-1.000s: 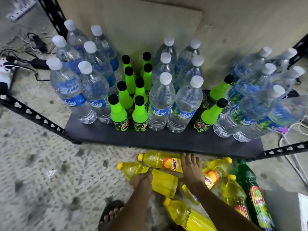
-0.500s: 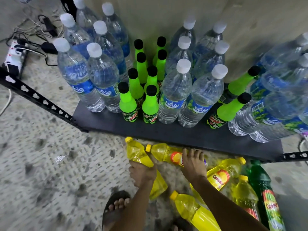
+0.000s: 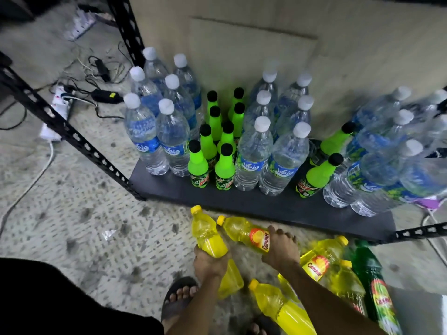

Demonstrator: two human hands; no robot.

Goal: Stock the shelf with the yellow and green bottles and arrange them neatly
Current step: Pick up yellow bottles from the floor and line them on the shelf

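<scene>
My left hand (image 3: 210,263) grips a yellow bottle (image 3: 205,234) round its middle, cap pointing up toward the shelf. My right hand (image 3: 281,250) holds a second yellow bottle (image 3: 242,232) at its label, neck pointing left. Both bottles are just in front of the dark shelf board (image 3: 266,206). More yellow bottles (image 3: 278,303) lie on the floor near my arms, with a dark green bottle (image 3: 372,281) at the right. Small neon-green bottles (image 3: 223,168) stand on the shelf.
Several clear water bottles (image 3: 145,134) stand in groups on the shelf, some leaning at the right (image 3: 377,165). A black slotted rail (image 3: 65,129) runs diagonally left. Power strips and cables (image 3: 63,100) lie on the speckled floor. My sandalled foot (image 3: 179,296) is below.
Both hands have closed round their yellow bottles and lifted them toward the shelf edge; the left bottle swung from lying flat to cap-up. The view has shifted.
</scene>
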